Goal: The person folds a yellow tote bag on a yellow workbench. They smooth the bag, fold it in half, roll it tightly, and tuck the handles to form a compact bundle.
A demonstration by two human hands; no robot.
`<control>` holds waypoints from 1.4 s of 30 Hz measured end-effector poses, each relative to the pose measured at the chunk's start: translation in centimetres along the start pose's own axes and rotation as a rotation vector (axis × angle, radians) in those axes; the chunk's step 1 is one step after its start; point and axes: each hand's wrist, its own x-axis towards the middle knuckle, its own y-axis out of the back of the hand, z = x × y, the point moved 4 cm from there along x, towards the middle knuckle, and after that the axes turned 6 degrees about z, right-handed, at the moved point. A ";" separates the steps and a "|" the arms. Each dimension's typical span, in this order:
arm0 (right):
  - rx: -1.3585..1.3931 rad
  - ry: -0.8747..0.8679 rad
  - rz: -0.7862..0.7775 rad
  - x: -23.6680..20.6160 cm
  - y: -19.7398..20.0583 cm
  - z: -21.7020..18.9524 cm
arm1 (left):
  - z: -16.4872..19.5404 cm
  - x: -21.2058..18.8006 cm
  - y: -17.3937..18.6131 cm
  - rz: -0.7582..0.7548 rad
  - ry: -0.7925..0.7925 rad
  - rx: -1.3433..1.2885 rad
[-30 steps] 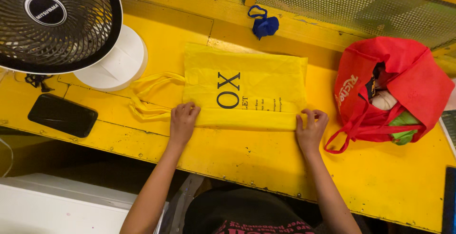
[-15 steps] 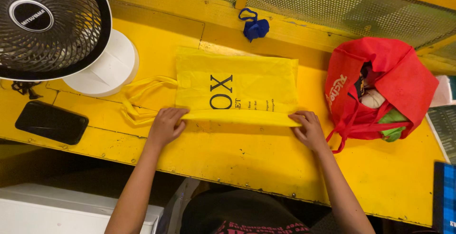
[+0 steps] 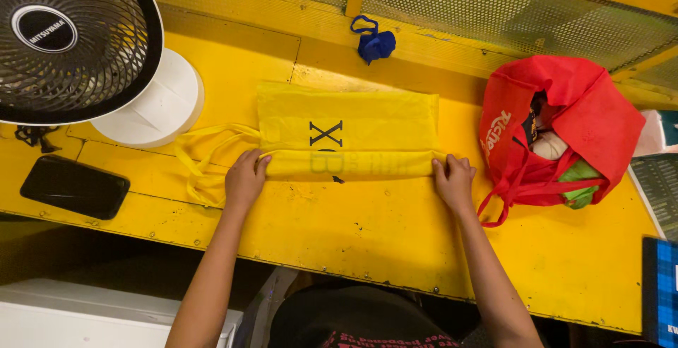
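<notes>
On the yellow desk (image 3: 339, 242), left hand (image 3: 245, 178) and right hand (image 3: 454, 182) fingers pinch the folded edge of a yellow bag (image 3: 346, 132) with black lettering; a stuffed red bag (image 3: 586, 118) sits right.

Your left hand (image 3: 245, 177) and right hand (image 3: 453, 182) lie palm-down, level with each other and well apart, fingers curled and pinched at the tips. Both bare forearms reach forward from below, angling slightly outward toward the hands.
</notes>
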 end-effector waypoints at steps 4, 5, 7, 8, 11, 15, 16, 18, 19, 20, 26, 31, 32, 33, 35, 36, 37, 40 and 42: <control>-0.040 0.024 0.079 -0.1 -0.1 -0.8 | -0.2 -0.6 -0.6 0.008 -0.008 0.118; -0.042 0.027 0.096 -0.2 -0.1 -0.9 | -0.2 -0.8 -0.6 0.011 -0.023 0.132; -0.051 0.041 0.113 -0.3 -0.3 -1.1 | -0.2 -1.2 -0.8 0.017 -0.057 0.158; -0.057 0.046 0.120 -0.4 -0.4 -1.1 | -0.1 -1.4 -0.8 0.051 -0.062 0.155; -0.103 0.058 0.132 -0.3 -0.5 -1.2 | 0.1 -1.7 -0.7 0.128 -0.066 0.163; -0.133 0.059 0.117 0.0 -0.5 -1.5 | 0.8 -1.5 -0.5 0.172 -0.083 0.216; -0.168 0.051 0.107 0.0 -0.5 -1.6 | 1.1 -1.4 -0.4 0.184 -0.096 0.231; -0.184 0.042 0.138 -0.3 -0.4 -1.8 | 1.0 -1.3 -0.9 0.054 0.010 0.305; -0.168 0.040 0.185 -0.4 -0.3 -1.9 | 0.9 -1.2 -1.3 -0.009 0.060 0.341; -0.152 0.038 0.232 -0.6 -0.2 -2.0 | 1.3 -1.3 -1.2 0.044 0.004 0.402; -0.105 0.352 0.126 0.0 0.1 -2.0 | 2.2 -1.5 -1.9 0.166 -0.412 0.587; 0.166 0.450 -0.111 0.3 2.8 -1.6 | 1.6 -0.6 1.1 -0.018 -0.481 0.097; 0.195 0.489 -0.116 0.3 3.3 -1.8 | 1.8 -0.6 1.9 -0.046 -0.511 0.034; 0.197 0.463 -0.120 0.4 3.4 -1.8 | 1.8 -0.7 2.8 -0.075 -0.540 -0.027; 0.205 0.409 -0.133 0.7 3.2 -1.8 | 1.9 -0.6 3.5 -0.109 -0.537 -0.092; 0.223 0.333 -0.127 1.1 2.9 -1.6 | 1.8 -0.4 3.5 -0.108 -0.507 -0.095; 0.241 0.258 -0.118 1.7 2.5 -1.3 | 1.6 0.0 3.4 -0.106 -0.480 -0.099; 0.198 -0.049 -0.067 3.2 0.8 -0.4 | -0.3 2.2 1.5 -0.152 -0.103 -0.125; 0.097 -0.166 -0.030 4.3 -0.1 -0.6 | -1.0 3.6 0.2 -0.183 0.023 -0.037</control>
